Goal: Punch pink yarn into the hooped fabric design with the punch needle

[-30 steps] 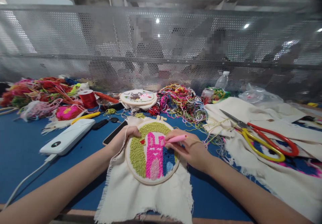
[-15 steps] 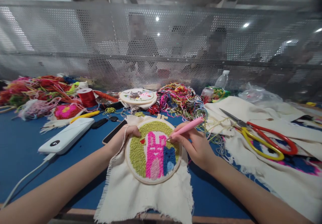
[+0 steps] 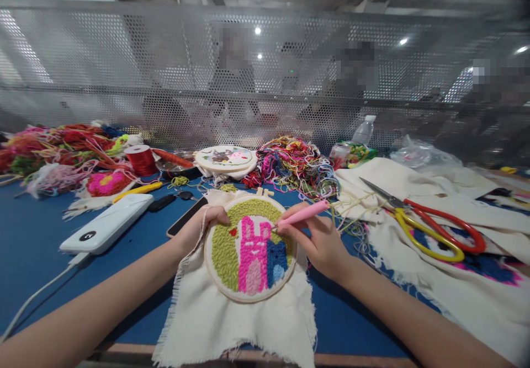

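Note:
My left hand [image 3: 206, 225] grips the left rim of a round embroidery hoop [image 3: 253, 299], thumb over the front. Cream cloth with frayed edges [image 3: 244, 326] is stretched in it and hangs below. The looped yarn picture has a pink rabbit [image 3: 248, 257], a blue figure [image 3: 276, 257] and a yellow-green ground [image 3: 223, 252]. In my right hand [image 3: 321, 241] a pink punch needle [image 3: 304, 213] is pinched, slanting up to the right. Its metal tip meets the cloth near the rabbit's right ear. Yellow-green yarn trails from the pen's back end.
Scissors with red and yellow handles [image 3: 430, 230] lie on cloth at right. A white power bank [image 3: 107, 224] with a cable and a dark phone [image 3: 188, 216] lie at left. Tangled yarn [image 3: 298, 169], a red thread spool [image 3: 141, 161] and another hoop [image 3: 226, 159] sit before the perforated metal screen [image 3: 124, 81].
The punch needle's back end has dipped and moved slightly left, its tip staying near the rabbit's right ear. My left hand keeps its hold on the hoop. The whole view has shifted slightly.

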The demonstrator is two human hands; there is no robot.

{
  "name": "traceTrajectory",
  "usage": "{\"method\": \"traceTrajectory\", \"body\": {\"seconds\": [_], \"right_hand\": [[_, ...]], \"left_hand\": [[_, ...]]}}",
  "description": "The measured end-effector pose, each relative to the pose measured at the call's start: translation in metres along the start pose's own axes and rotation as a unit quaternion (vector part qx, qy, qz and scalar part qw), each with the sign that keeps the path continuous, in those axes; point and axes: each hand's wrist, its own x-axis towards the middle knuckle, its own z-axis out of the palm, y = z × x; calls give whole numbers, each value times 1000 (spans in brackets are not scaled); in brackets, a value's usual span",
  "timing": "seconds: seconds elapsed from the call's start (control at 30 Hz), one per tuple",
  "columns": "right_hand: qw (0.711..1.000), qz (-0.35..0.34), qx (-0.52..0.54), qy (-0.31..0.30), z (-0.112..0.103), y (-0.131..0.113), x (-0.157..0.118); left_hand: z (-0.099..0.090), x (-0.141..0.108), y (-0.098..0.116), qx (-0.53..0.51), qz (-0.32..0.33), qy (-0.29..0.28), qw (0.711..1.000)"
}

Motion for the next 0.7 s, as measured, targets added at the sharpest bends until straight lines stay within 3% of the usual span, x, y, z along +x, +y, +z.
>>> {"method": "traceTrajectory", "body": {"seconds": [0.2,0.4,0.6,0.7], "right_hand": [[999,-6,42,-18,1,6,3],[988,-82,-111,-72,7,3,2],[997,48,-51,16,4,-5,-1],[997,57,-38,19,3,-5,-1]], "left_hand": [[0,-2,1,-26,-15,-5,1000],[1,-4,2,-18,-25,2,1000],[1,-3,2,-13,-5,16,1000],[0,-2,1,-1,-16,29,999]]}}
